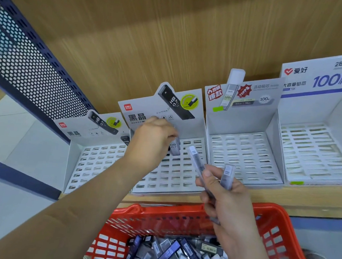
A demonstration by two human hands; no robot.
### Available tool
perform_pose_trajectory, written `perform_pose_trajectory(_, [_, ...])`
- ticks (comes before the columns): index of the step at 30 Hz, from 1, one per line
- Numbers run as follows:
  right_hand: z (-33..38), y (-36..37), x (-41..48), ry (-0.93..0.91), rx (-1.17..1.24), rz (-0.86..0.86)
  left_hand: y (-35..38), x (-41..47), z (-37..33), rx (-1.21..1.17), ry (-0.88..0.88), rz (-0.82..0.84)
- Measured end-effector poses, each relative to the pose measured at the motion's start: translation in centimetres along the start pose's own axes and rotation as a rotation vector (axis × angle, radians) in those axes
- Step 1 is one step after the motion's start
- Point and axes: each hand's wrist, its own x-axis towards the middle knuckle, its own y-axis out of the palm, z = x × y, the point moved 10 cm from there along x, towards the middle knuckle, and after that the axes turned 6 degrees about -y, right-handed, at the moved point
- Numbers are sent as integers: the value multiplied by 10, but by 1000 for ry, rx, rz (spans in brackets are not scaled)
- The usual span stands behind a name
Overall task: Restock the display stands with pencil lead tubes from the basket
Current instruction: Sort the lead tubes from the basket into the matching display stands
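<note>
Left hand (151, 139) hides the top of a dark HB lead tube (175, 148). Right hand (225, 201) hides the lower ends of two clear plastic tubes (228, 175).

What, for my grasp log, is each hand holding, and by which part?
The left hand pinches a grey HB 0.7 lead tube by its top end; the right hand grips two translucent lead tubes around their middles.

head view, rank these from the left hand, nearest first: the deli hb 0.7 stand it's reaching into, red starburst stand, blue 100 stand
1. Deli HB 0.7 stand: directly under the left hand, second from left.
2. Red starburst stand: next one to the right.
3. Blue 100 stand: far right end.
</note>
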Motion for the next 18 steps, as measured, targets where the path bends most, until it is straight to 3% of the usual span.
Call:
perform_pose_trajectory(3, [1, -1, 2, -12, 13, -1, -4, -5, 2, -128, -159, 3])
perform_pose_trajectory(6, [2, 4, 4, -2, 14, 36, 11, -26, -5, -703, -477, 342])
perform_pose_trajectory(8, [2, 9, 5, 18, 26, 66, 15, -45, -20, -976, -561, 492])
perform_pose_trajectory(10, [0, 14, 2, 42, 37, 91, 3, -53, -18, -1024, -569, 397])
perform_pose_trajectory(14, [-3, 15, -1, 72, 58, 114, -3, -72, 9, -1100, -771, 125])
perform_pose_trajectory(18, [-6, 12, 4, 32, -69, 86, -7, -77, 24, -1006, -806, 70])
